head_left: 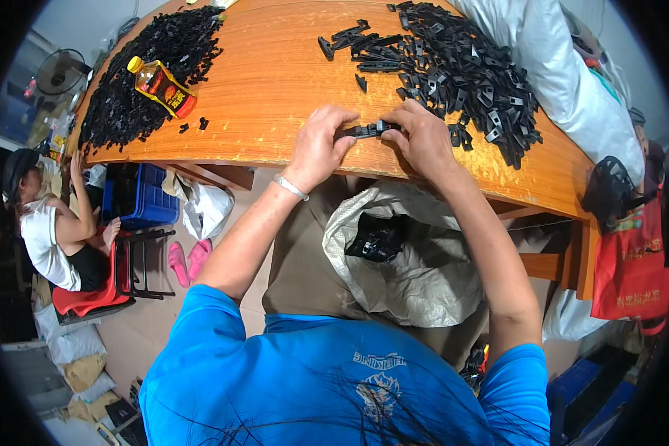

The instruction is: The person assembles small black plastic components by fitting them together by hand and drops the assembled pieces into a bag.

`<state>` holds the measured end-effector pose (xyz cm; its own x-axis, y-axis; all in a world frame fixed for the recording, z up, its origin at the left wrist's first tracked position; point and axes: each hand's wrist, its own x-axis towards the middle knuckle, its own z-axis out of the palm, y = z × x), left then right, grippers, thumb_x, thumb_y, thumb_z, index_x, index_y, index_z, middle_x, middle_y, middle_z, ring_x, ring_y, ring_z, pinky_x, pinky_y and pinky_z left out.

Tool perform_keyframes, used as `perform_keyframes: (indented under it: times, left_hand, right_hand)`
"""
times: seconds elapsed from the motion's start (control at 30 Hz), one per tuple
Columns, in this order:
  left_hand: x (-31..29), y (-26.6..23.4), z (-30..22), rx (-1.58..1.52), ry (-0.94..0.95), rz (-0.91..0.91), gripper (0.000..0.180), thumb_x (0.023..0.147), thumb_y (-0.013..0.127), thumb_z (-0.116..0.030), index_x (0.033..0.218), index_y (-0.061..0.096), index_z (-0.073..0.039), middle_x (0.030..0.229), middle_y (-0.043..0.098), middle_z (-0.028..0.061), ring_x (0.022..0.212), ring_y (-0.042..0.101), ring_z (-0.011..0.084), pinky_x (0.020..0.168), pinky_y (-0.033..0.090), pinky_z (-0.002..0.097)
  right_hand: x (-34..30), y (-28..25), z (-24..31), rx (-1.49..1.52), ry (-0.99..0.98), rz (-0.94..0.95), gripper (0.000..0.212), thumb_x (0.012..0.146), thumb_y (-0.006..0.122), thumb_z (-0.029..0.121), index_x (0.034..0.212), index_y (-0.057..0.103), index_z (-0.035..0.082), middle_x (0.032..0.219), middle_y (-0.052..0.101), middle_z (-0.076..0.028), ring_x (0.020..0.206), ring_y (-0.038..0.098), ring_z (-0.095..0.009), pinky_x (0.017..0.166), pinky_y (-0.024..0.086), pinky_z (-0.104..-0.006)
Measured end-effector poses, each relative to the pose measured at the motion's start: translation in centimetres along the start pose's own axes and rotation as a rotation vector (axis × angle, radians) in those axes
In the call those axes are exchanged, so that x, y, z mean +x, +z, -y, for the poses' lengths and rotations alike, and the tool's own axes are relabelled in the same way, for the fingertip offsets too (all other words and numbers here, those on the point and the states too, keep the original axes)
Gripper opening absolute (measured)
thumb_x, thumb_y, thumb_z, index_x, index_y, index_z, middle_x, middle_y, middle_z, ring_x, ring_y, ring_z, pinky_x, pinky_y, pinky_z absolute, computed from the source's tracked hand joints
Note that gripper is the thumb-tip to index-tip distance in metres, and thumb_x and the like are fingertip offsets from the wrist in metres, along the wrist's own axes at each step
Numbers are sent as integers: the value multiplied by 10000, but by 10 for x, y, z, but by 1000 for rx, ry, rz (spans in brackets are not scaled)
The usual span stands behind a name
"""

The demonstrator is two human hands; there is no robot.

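Between my two hands, just over the table's near edge, is a narrow black plastic part (366, 131). My left hand (320, 143) pinches its left end between thumb and fingers. The other end is gripped by my right hand (422, 140), where a small block-like black piece sits at the fingertips; whether it is a separate piece I cannot tell. A heap of larger black plastic parts (461, 63) spreads just beyond my right hand. Below my hands, a pale woven sack (442, 286) gapes on my lap with black parts inside.
On the orange wooden table (275, 82), small black pieces (137, 111) are heaped at the far left, a yellow-capped bottle (163, 88) lying on them. White sacks (550, 67) line the right edge. A person (56, 230) sits at left near a blue crate (152, 197). Pink slippers (189, 260) lie on the floor.
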<state>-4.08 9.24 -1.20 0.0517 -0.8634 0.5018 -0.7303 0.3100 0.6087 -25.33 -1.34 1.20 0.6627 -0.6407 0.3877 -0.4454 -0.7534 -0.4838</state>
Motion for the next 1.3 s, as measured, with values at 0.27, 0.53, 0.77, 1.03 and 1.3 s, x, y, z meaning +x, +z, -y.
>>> perform_keyframes:
  times: [0.27,0.53,0.77,1.03,1.3]
  left_hand:
    - [6,-1,7,78,-37,38,211,804,837,-11,997,752,-18,1008,695,126,954,652,338,862,525,422]
    - [15,-7,21,-187,-126,272,177,829,850,-30,981,760,-12,1002,718,95,958,678,241,834,537,365]
    - [55,-23,32,-213,-304,227,173,969,764,-127,1107,772,-22,1083,751,71,972,700,198,897,559,352]
    - [155,20,54,217,-95,87,258,922,749,-93,1176,780,-60,1126,739,149,1023,724,323,918,573,396]
    - [148,45,53,363,32,176,282,860,818,-144,1130,769,-79,1078,717,139,1059,677,379,936,553,462]
  right_hand:
    - [11,5,-11,-10,-9,75,234,854,835,192,1058,795,87,943,658,-113,874,691,-348,755,545,-442]
    - [21,-2,-2,-60,-164,174,263,814,856,230,1013,790,72,909,673,-122,870,690,-374,733,536,-464]
    - [13,-39,20,53,48,445,408,771,903,337,1061,798,70,926,730,-136,919,718,-363,772,553,-464]
    - [90,64,-7,-212,80,-69,191,927,689,133,1097,687,45,1041,673,-185,899,726,-407,768,584,-518]
    - [44,23,-12,-244,-43,-14,118,974,581,86,1048,657,35,997,676,-195,927,695,-404,798,561,-512]
